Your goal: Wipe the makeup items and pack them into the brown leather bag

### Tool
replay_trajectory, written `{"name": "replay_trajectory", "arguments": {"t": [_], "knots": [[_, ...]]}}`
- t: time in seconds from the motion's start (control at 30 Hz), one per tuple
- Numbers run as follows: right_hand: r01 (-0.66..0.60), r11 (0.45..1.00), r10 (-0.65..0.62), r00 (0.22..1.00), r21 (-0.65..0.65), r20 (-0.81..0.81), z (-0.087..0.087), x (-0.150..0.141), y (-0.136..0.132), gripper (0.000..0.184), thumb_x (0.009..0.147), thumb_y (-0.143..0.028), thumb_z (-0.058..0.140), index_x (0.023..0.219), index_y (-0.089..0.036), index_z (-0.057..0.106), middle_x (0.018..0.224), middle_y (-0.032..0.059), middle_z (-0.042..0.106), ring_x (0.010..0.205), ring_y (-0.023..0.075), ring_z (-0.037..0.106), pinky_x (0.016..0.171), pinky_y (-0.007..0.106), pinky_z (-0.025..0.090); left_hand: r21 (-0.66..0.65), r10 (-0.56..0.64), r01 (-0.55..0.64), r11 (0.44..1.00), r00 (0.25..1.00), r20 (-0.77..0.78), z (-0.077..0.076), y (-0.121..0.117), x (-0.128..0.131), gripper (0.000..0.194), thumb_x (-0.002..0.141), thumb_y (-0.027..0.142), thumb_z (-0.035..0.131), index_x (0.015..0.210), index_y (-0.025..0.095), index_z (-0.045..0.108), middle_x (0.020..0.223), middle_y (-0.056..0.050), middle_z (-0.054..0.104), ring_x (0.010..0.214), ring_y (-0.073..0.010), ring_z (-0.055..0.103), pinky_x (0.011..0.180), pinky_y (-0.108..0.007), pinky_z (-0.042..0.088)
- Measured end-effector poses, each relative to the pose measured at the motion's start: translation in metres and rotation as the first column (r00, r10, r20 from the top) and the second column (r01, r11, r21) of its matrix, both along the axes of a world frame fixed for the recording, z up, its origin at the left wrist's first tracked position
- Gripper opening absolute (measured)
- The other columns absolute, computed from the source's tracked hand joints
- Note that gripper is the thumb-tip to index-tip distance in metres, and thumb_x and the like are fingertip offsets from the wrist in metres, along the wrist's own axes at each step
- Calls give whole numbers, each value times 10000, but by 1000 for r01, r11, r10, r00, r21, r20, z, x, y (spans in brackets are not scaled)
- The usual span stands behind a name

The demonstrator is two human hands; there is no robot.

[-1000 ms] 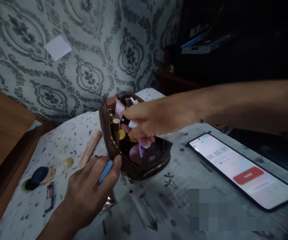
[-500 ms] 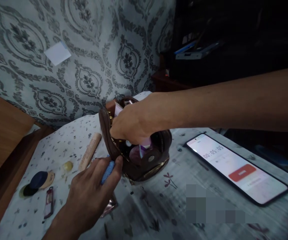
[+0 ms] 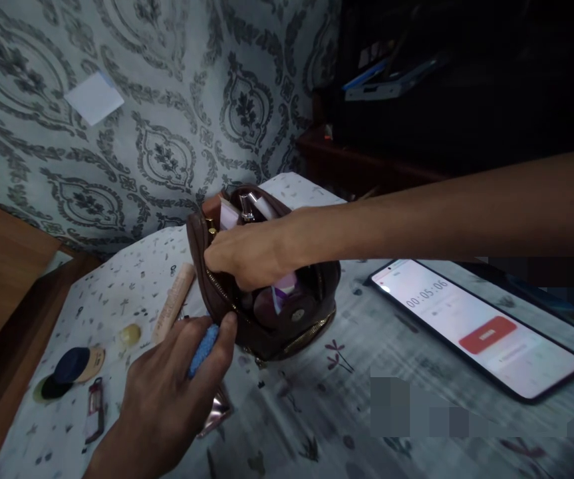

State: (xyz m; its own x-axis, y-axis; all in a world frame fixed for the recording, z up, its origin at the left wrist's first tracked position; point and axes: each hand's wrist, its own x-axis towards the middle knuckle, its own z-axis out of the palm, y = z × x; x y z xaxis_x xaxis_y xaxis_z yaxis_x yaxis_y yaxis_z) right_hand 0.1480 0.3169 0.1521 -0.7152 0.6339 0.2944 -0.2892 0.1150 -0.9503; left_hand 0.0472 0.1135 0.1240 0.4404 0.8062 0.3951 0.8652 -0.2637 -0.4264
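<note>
A small dark brown zip bag [image 3: 271, 339] stands unzipped on the patterned cloth. Above its opening is my right hand [image 3: 251, 259], its fingers reaching inside the bag, hidden from view. Around it in the bag show a silver-capped tube [image 3: 261, 205], a pale pink item [image 3: 228, 214] and a purple-and-white item [image 3: 284, 293]. My left hand [image 3: 171, 379] is closed beside the bag's near left side, thumb tip against it. Between thumb and index finger shows a light-blue, bumpy-textured thing [image 3: 203, 350]. A shiny pinkish packet or case [image 3: 217, 414] lies partly under this hand.
On the cloth at left lie a beige tube [image 3: 174, 301], a small yellowish round item [image 3: 130, 334], a dark-capped beige container [image 3: 81, 364] and a small dark red tube [image 3: 94, 409]. A phone [image 3: 486, 332] showing a timer lies right. Patterned curtain [image 3: 167, 159] hangs behind.
My right hand has shifted slightly left over the bag, uncovering more of the items at its back. The whole view has moved a little. My left hand keeps its grip.
</note>
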Motion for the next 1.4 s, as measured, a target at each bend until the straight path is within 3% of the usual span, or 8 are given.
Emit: {"name": "replay_trajectory", "arguments": {"t": [0.1, 0.2, 0.37, 0.57, 0.97, 1.2, 1.3, 1.4], "knots": [[-365, 837, 217, 906, 409, 364, 1, 1, -1, 530, 579, 277, 574, 325, -160, 417, 274, -137, 329, 290, -40, 278, 302, 54, 163, -2, 2, -2, 1000, 1000, -3, 1, 0, 1, 389, 922, 70, 441, 1291, 156, 531, 983, -102, 661, 899, -182, 671, 654, -224, 534], [-454, 624, 92, 851, 636, 517, 5, 5, -3, 527, 490, 236, 694, 321, -163, 394, 305, -134, 299, 323, -29, 266, 293, 60, 152, -21, 0, 0, 1000, 1000, -20, 1, 0, 0, 389, 928, 65, 428, 1296, 147, 524, 1008, -111, 661, 934, -191, 668, 689, -237, 541], [-356, 669, 9, 882, 653, 472, 14, 15, -8, 503, 480, 186, 739, 347, -193, 436, 325, -149, 387, 280, -7, 321, 267, 93, 202, -7, -7, 7, 1000, 1000, -23, 0, -1, -1, 389, 939, 83, 426, 1312, 144, 520, 1025, -116, 655, 925, -191, 665, 657, -234, 530], [-547, 598, -119, 663, 586, 740, 32, 26, -9, 352, 658, 104, 662, 498, -173, 516, 435, -100, 447, 457, 48, 434, 409, 181, 280, -36, 24, -24, 999, 1000, 1, -1, -3, -1, 421, 958, 152, 450, 1378, 164, 488, 1061, -122, 664, 972, -200, 667, 673, -230, 524], [-359, 706, -40, 841, 611, 540, 32, 48, 0, 323, 812, 42, 549, 563, -147, 630, 434, -118, 423, 460, 25, 357, 522, 210, 259, -3, 36, -36, 999, 999, -20, 1, -1, 3, 449, 921, 59, 438, 1342, 181, 533, 1019, -101, 663, 918, -175, 664, 679, -211, 501], [-294, 595, -60, 912, 748, 406, 33, 74, -36, 301, 841, -235, 718, 578, -154, 596, 573, -37, 547, 565, 87, 490, 561, 236, 322, 9, 24, -25, 1000, 990, 142, -5, -9, 3, 458, 942, 154, 463, 1399, 195, 473, 1094, -115, 664, 934, -202, 672, 673, -247, 559], [-318, 583, -15, 916, 748, 401, 21, 83, -67, 215, 882, -361, 683, 824, -154, 665, 768, 12, 638, 643, 116, 546, 578, 247, 374, 6, 87, -103, 995, 871, 484, -7, -25, 13, 510, 939, 270, 543, 1429, 216, 412, 1160, -122, 660, 957, -222, 681, 685, -287, 601], [-336, 580, -4, 910, 742, 415, -2, 89, -98, 504, 883, -450, 654, 1285, -163, 552, 1047, 77, 641, 743, 150, 591, 591, 260, 432, -161, 202, -127, 979, 468, 860, -7, -42, 35, 435, 1003, 284, 413, 1434, 236, 378, 1141, -113, 680, 902, -199, 700, 693, -305, 621]]}}
